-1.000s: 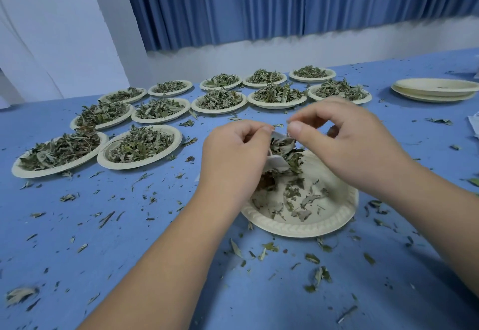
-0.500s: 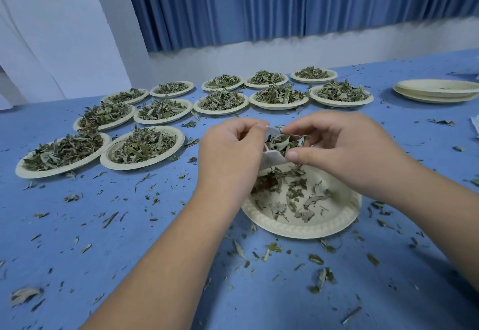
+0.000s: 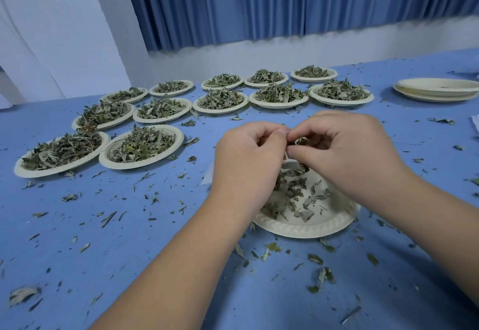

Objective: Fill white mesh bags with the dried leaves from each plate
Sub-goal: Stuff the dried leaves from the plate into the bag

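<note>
Both hands meet above a cream paper plate [image 3: 305, 227] that carries a thin scatter of dried leaves [image 3: 298, 194]. My left hand [image 3: 248, 163] grips the white mesh bag [image 3: 289, 161] by its mouth; most of the bag is hidden behind the fingers. My right hand [image 3: 347, 153] pinches the bag's opposite edge, with a tuft of dried leaves showing between the two thumbs. The bag hangs just over the plate's far side.
Several paper plates heaped with dried leaves [image 3: 141, 146] stand in rows at the left and back. A stack of bare plates [image 3: 435, 91] sits at the far right. Leaf crumbs litter the blue tablecloth [image 3: 134, 239]. A white scrap [image 3: 475, 124] lies at the right edge.
My right hand has come down and closed in on the bag's mouth, its fingers now touching my left thumb. The leaves at the opening are pushed further in.
</note>
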Tool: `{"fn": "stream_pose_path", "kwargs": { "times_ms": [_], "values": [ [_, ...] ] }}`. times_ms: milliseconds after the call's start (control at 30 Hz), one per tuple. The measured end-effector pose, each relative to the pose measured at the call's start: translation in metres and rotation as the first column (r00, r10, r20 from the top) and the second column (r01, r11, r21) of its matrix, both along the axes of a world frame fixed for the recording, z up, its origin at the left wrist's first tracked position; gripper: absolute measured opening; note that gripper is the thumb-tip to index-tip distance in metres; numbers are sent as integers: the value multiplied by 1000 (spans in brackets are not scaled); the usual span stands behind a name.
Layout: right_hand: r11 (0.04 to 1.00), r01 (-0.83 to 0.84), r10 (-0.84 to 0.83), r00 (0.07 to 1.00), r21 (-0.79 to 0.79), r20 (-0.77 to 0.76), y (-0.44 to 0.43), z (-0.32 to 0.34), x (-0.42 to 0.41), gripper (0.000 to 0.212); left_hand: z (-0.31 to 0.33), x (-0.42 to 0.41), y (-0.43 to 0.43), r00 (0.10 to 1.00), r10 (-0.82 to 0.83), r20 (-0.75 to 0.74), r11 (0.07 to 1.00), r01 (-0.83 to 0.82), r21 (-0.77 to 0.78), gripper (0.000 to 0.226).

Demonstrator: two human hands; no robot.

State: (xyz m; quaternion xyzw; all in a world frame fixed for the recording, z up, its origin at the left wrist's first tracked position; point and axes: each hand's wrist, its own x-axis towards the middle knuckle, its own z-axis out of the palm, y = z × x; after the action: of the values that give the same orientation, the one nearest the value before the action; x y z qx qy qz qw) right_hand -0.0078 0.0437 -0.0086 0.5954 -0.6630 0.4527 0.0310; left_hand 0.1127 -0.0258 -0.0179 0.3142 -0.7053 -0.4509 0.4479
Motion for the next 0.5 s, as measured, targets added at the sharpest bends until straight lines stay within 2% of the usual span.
{"fn": "stream_pose_path", "kwargs": {
  "times_ms": [167,233,500],
  "values": [
    [995,-83,76,990,56,121,2,1,1,29,0,0,-2,1000,29,-2,999,-28,21,16],
    [995,-87,81,986,40,144,2,1,0,25,0,1,-2,999,28,-15,999,-27,39,17],
    [999,-5,8,998,42,-57,2,0,-1,11,0,-1,2,1000,-12,-4,1000,12,12,18]
  ]
}}
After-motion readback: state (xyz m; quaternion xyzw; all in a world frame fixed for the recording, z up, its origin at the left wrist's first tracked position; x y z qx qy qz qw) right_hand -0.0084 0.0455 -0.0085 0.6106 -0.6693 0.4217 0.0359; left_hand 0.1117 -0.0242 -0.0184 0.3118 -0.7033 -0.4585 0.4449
